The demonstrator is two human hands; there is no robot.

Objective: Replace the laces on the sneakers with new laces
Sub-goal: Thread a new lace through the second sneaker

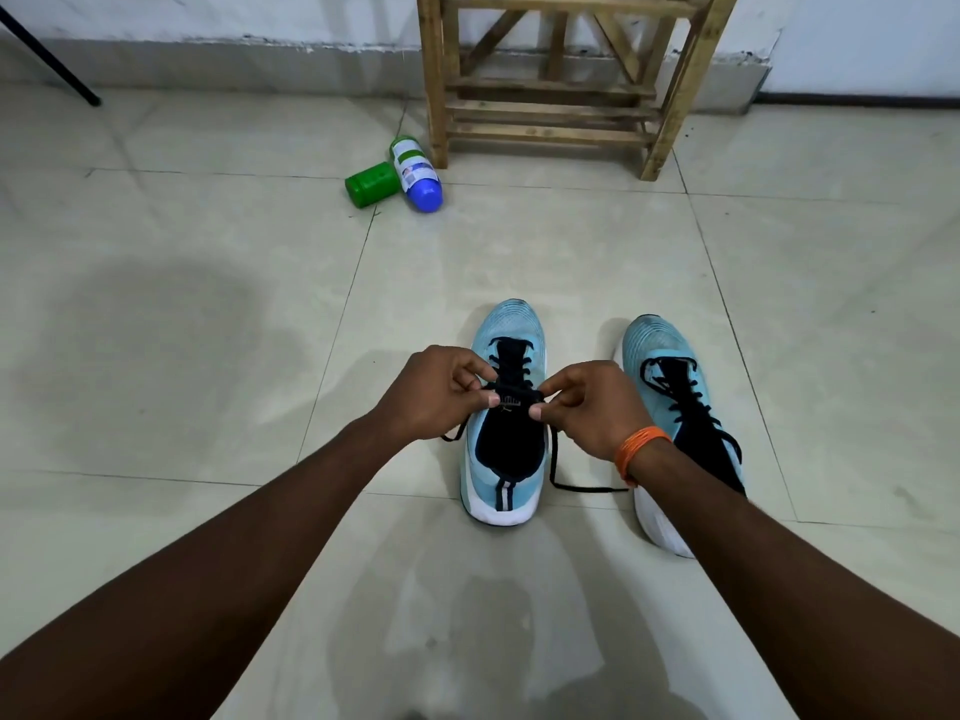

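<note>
Two light blue sneakers with white soles stand on the tiled floor, toes pointing away from me. The left sneaker (506,324) has a black lace (555,462) whose loose ends trail on the floor at both sides. My left hand (434,392) and my right hand (592,407) each pinch the lace at the top of the tongue. The right sneaker (660,350) is laced in black, and my right forearm covers its heel.
A wooden rack (550,90) stands against the far wall. Beside its left leg lie a green container (371,184) and a white bottle with a blue cap (415,171). A black stand leg (52,59) slants at far left.
</note>
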